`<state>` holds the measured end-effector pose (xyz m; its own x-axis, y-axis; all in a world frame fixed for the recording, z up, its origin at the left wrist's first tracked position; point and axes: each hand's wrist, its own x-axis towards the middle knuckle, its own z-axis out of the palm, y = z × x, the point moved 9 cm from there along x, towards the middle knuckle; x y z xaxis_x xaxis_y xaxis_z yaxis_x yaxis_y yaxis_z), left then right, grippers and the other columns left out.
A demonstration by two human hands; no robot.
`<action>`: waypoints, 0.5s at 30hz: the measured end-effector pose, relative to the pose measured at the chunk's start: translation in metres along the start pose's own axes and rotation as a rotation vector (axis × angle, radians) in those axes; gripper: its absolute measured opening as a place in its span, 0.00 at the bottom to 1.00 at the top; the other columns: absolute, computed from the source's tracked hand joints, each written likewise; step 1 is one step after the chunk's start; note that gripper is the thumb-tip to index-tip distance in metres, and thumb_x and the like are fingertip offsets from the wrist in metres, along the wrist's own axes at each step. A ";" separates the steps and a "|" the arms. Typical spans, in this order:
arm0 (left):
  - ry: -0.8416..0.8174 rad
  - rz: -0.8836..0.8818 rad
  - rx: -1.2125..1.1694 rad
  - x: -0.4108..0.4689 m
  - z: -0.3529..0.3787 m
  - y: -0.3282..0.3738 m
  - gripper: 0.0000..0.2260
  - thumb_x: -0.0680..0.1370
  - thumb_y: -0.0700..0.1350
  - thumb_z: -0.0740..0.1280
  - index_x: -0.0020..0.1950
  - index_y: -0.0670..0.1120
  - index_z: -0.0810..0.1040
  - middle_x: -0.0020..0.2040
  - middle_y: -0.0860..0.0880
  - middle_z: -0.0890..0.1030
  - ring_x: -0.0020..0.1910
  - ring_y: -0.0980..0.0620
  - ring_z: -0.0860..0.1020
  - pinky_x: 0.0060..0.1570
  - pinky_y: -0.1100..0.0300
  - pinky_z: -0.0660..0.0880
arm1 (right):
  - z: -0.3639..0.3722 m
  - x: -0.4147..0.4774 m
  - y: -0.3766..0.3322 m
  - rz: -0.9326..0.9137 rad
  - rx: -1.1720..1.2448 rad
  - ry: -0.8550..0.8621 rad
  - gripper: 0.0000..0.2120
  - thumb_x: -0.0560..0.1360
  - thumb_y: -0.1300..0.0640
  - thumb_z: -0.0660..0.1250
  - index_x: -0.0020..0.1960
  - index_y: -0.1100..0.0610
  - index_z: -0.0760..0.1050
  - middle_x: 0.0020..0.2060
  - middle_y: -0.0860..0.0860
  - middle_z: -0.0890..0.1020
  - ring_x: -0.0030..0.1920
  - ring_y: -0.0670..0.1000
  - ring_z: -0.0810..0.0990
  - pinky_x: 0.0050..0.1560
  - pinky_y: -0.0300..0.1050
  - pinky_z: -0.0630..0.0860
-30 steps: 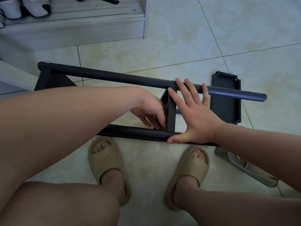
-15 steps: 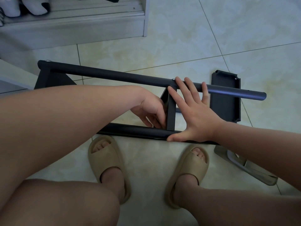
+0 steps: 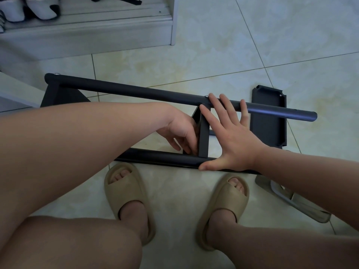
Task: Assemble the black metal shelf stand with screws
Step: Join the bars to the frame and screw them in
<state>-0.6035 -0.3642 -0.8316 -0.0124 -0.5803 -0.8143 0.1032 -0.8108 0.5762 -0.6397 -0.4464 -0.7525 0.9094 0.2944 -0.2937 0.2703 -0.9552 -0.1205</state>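
The black metal shelf stand lies on its side on the tiled floor. Its far tube (image 3: 136,93) and near tube (image 3: 155,157) run left to right, joined by a shelf panel (image 3: 203,133) standing between them. My right hand (image 3: 231,136) lies flat with spread straight fingers against the panel's right side, fingertips on the far tube and thumb on the near tube. My left hand (image 3: 181,133) reaches in from the left; its curled fingers work at the panel's lower corner by the near tube. What they pinch is hidden. A small screw head (image 3: 206,96) shows on the far tube.
A loose black shelf tray (image 3: 269,117) lies behind the far tube at right. A clear plastic bag (image 3: 291,199) lies on the floor under my right forearm. A grey step (image 3: 87,35) with shoes is at back left. My feet in beige slippers (image 3: 126,193) are close to the near tube.
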 end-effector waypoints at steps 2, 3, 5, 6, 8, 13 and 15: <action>-0.006 0.001 0.021 -0.002 -0.001 0.002 0.08 0.75 0.39 0.73 0.52 0.49 0.83 0.52 0.49 0.86 0.51 0.54 0.83 0.55 0.57 0.76 | 0.000 0.000 0.000 0.000 -0.001 -0.003 0.64 0.61 0.14 0.53 0.83 0.51 0.38 0.82 0.54 0.37 0.80 0.58 0.32 0.74 0.71 0.30; -0.008 0.002 0.031 -0.003 -0.001 0.002 0.07 0.75 0.40 0.73 0.52 0.50 0.83 0.50 0.51 0.86 0.51 0.55 0.83 0.55 0.56 0.76 | 0.000 0.000 0.000 0.000 0.000 -0.003 0.65 0.61 0.14 0.53 0.83 0.51 0.38 0.82 0.54 0.37 0.80 0.58 0.32 0.74 0.71 0.30; 0.006 0.003 0.053 -0.004 -0.002 0.003 0.06 0.75 0.42 0.73 0.51 0.51 0.83 0.49 0.53 0.87 0.50 0.56 0.83 0.56 0.56 0.76 | 0.000 0.000 0.000 -0.001 0.002 -0.002 0.65 0.61 0.14 0.53 0.83 0.51 0.38 0.82 0.54 0.37 0.80 0.58 0.32 0.74 0.70 0.29; 0.016 0.004 0.063 -0.004 -0.003 0.003 0.06 0.75 0.44 0.74 0.51 0.52 0.83 0.49 0.53 0.87 0.51 0.56 0.83 0.58 0.55 0.76 | 0.000 0.000 0.000 -0.001 0.002 -0.002 0.65 0.61 0.14 0.53 0.83 0.51 0.38 0.82 0.54 0.37 0.80 0.58 0.32 0.74 0.70 0.29; 0.014 -0.001 0.073 -0.003 -0.003 0.002 0.05 0.75 0.46 0.74 0.51 0.52 0.84 0.49 0.53 0.87 0.51 0.55 0.83 0.60 0.54 0.75 | 0.000 0.000 0.000 -0.001 -0.001 -0.004 0.64 0.61 0.14 0.52 0.83 0.51 0.38 0.82 0.54 0.37 0.80 0.58 0.32 0.74 0.71 0.30; -0.047 -0.014 0.030 0.000 0.006 -0.001 0.06 0.76 0.43 0.72 0.53 0.49 0.83 0.49 0.52 0.86 0.47 0.56 0.85 0.59 0.55 0.75 | 0.001 0.000 -0.001 0.001 0.000 -0.005 0.65 0.60 0.14 0.53 0.83 0.51 0.38 0.82 0.54 0.37 0.80 0.58 0.32 0.74 0.71 0.30; -0.040 -0.011 0.021 0.000 0.005 0.000 0.07 0.76 0.42 0.73 0.53 0.48 0.83 0.49 0.51 0.86 0.47 0.56 0.84 0.58 0.55 0.76 | 0.000 0.000 0.000 0.001 0.003 -0.004 0.65 0.60 0.14 0.53 0.83 0.52 0.39 0.82 0.54 0.37 0.81 0.58 0.32 0.74 0.71 0.30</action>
<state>-0.6083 -0.3647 -0.8315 -0.0531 -0.5737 -0.8174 0.0823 -0.8183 0.5689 -0.6398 -0.4461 -0.7526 0.9084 0.2932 -0.2980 0.2682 -0.9555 -0.1227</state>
